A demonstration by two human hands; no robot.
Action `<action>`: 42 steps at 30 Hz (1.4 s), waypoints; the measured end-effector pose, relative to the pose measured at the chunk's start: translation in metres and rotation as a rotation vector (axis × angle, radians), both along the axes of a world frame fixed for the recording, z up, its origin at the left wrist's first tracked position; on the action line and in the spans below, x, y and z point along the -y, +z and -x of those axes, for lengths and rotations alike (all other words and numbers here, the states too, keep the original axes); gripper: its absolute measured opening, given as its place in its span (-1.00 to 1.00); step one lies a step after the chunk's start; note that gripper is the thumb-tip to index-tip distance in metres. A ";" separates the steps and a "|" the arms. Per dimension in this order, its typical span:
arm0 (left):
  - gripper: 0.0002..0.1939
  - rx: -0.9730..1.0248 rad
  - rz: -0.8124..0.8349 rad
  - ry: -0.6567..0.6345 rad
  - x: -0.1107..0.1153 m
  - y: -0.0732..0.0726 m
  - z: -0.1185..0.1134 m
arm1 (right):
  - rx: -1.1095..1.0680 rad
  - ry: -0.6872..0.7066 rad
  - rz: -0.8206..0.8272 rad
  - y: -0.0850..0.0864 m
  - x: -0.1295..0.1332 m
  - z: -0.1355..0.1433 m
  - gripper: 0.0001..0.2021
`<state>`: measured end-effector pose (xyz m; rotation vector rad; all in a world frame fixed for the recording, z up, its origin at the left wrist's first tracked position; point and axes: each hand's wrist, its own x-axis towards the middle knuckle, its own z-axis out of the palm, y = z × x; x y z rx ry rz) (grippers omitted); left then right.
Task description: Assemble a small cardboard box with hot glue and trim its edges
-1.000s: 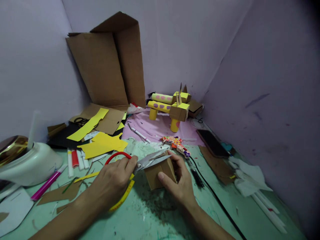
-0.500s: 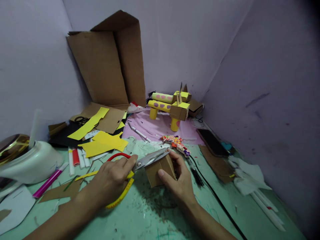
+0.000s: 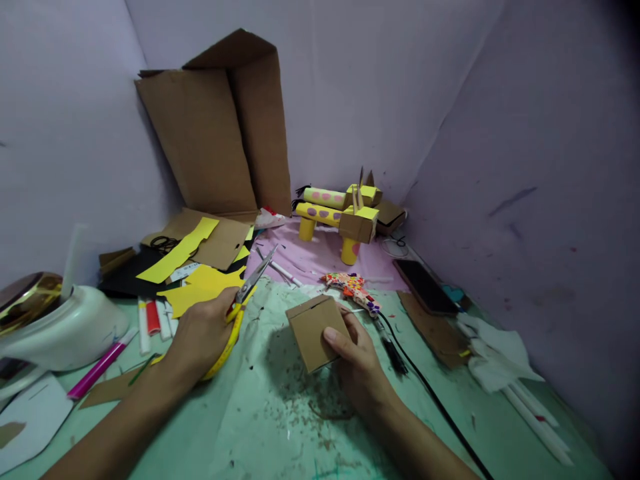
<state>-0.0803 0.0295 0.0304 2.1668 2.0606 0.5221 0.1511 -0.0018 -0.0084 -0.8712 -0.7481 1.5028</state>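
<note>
My left hand (image 3: 207, 333) is closed around a pair of scissors (image 3: 250, 280) with yellow and red handles, its blades pointing up and away toward the pink cloth. In my right hand (image 3: 363, 363) is a small cardboard box (image 3: 317, 333), gripped with the thumb on its front face and the fingers behind. The box is held tilted above the green tabletop, apart from the scissors. Just beyond it lies a glue gun (image 3: 353, 285) with a colourful patterned body. Two yellow giraffe-like figures (image 3: 325, 212) of tubes and cardboard boxes stand farther back.
A large folded cardboard sheet (image 3: 210, 140) leans on the wall. Yellow paper (image 3: 203, 287) and markers (image 3: 153, 317) lie at left, near a white pot (image 3: 90, 327). On the right are a black cord (image 3: 425, 383), a phone (image 3: 425, 285) and white sticks (image 3: 537, 420).
The scissors have moved left, away from the box, and now point upward. My right hand has turned the box so a broad face shows.
</note>
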 end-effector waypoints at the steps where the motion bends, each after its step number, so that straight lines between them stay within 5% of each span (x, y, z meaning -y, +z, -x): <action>1: -0.67 -0.047 0.029 -0.002 -0.001 0.000 0.000 | 0.026 -0.009 -0.014 -0.001 0.000 0.000 -0.40; 9: -0.62 -0.045 -0.156 -0.169 0.015 -0.007 -0.005 | 0.449 0.028 -0.147 -0.011 -0.006 -0.003 -0.50; 18: -0.26 -0.266 -0.259 -0.197 0.033 -0.018 -0.014 | 0.835 -0.255 -0.266 -0.007 -0.003 -0.020 -0.61; 23: -0.30 -0.070 -0.225 -0.244 0.035 -0.011 -0.018 | 0.880 -0.404 -0.387 0.006 0.003 -0.019 -0.70; 28: -0.87 0.269 -0.255 -0.225 0.039 0.009 -0.022 | 0.867 -0.507 -0.573 0.017 0.006 -0.019 -0.82; 34: -0.77 0.382 -0.198 -0.230 0.037 0.000 -0.022 | 0.890 -0.466 -0.567 0.021 0.002 -0.020 -0.86; 42: -0.47 0.063 -0.250 -0.327 0.032 -0.018 -0.016 | 0.726 -0.432 -0.491 0.043 0.003 -0.013 -0.85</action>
